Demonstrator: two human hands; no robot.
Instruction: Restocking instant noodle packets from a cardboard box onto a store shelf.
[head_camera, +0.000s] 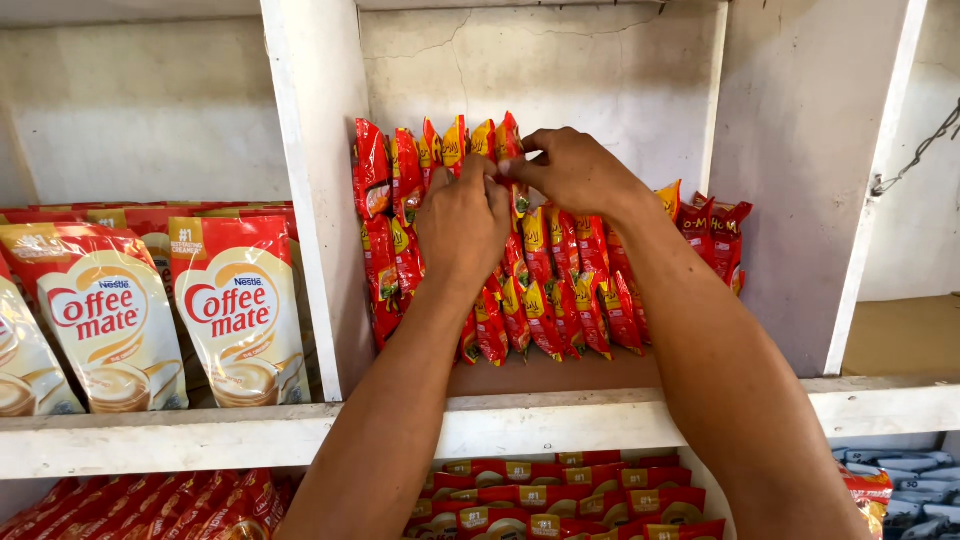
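Near edge: white wooden shelf. Both arms reach in over it. Left hand & right hand meet, fingertips pinching top of hanging red-yellow foil sachet strips in mid compartment, against cracked white back wall. Left compartment: cream-red creamer pouches, standing upright.

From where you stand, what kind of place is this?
Probably a small shop. White wooden shelves hold many identical goods: red sachet strips that both hands, left hand and right hand, touch, and creamer pouches in rows.
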